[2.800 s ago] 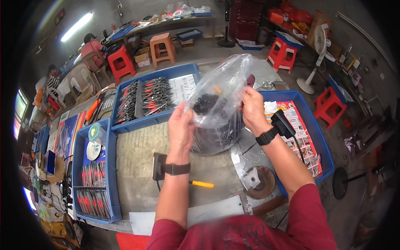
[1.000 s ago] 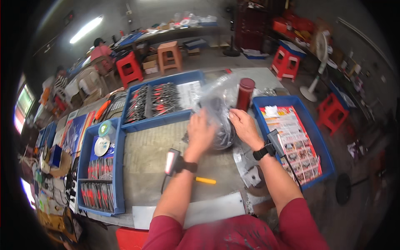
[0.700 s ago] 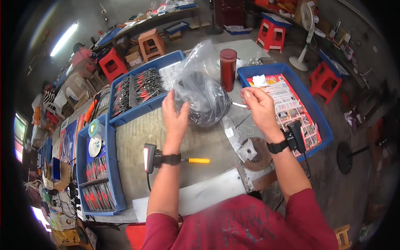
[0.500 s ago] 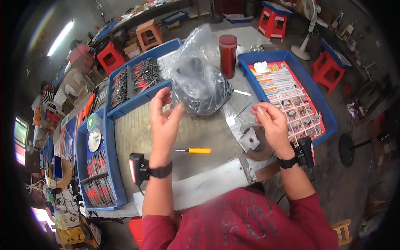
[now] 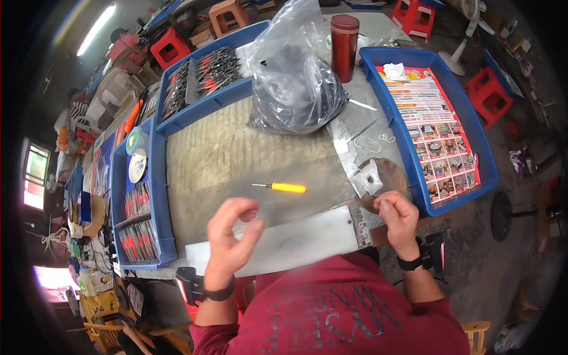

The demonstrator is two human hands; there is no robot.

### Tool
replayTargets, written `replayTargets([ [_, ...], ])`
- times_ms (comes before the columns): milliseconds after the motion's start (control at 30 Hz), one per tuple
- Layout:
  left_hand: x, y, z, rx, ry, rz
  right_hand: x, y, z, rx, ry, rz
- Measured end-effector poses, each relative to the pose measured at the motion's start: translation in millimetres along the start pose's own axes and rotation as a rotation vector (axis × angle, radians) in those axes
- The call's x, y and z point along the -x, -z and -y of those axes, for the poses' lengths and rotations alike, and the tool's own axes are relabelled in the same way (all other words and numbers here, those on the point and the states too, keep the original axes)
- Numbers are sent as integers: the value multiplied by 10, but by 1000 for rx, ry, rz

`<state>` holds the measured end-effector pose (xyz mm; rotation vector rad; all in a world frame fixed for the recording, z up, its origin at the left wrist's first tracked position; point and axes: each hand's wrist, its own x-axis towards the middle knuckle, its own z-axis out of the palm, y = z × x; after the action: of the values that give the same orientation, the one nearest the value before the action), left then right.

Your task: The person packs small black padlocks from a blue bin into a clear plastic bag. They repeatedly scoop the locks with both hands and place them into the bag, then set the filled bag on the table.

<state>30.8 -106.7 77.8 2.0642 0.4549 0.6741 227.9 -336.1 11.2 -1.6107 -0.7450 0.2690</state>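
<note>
My left hand (image 5: pixel 234 236) hovers over the near edge of the table, open, with thumb and fingers curved apart and nothing seen between them. My right hand (image 5: pixel 397 220) is closed in a pinch beside the round brown metal disc (image 5: pixel 390 177); whatever its fingertips may hold is too small to make out. A screwdriver (image 5: pixel 287 187) with a yellow handle lies on the table between the hands, its tip to the left. Under my left hand is a white board (image 5: pixel 307 236). A grey metal plate with a hole (image 5: pixel 368 179) rests on the disc.
A see-through bag of dark parts (image 5: pixel 296 94) stands at the back, beside a red tumbler (image 5: pixel 344 50). Rubber bands (image 5: pixel 368 144) lie near the right blue tray (image 5: pixel 467 148), which holds printed sheets. Blue trays (image 5: pixel 167 195) at the left hold several red-and-black parts.
Both hands have drawn back toward my body, away from the bag. The right hand has left the spot where the rubber bands lie. The view has shifted.
</note>
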Motion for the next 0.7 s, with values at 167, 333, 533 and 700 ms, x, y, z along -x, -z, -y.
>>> replayTargets([
  [167,195,-366,245,-244,-80,129,115,-245,-87,74,173,277],
  [333,247,-614,336,-326,-84,195,141,-463,-171,172,361,372],
  [533,8,-413,-98,175,-38,173,136,-504,-253,190,397,322],
  [700,-104,-277,-565,622,-351,-44,131,-525,-286,229,426,306],
])
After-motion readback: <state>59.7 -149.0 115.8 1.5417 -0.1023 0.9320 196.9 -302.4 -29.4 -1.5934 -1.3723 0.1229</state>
